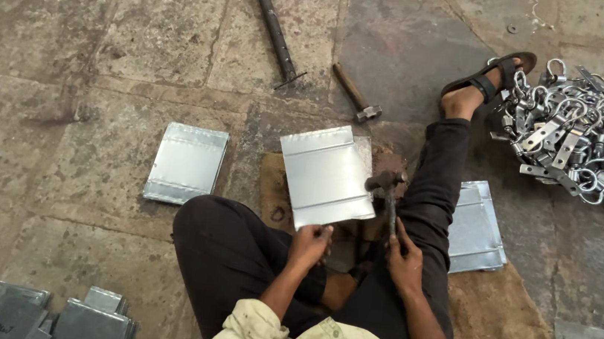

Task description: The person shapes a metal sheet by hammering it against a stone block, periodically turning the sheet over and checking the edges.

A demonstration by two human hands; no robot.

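Left hand grips metal sheet; right hand clenches hammer at sheet edge.

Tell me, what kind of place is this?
Probably a small metal workshop, with the work done on a stone floor. The left hand holds a metal sheet, the right hand a hammer, and a pile of metal rings and clips lies nearby.

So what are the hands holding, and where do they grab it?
The left hand grips the shiny metal sheet at its near edge. The right hand holds a hammer by the lower end of its handle, the head by the sheet's right edge.
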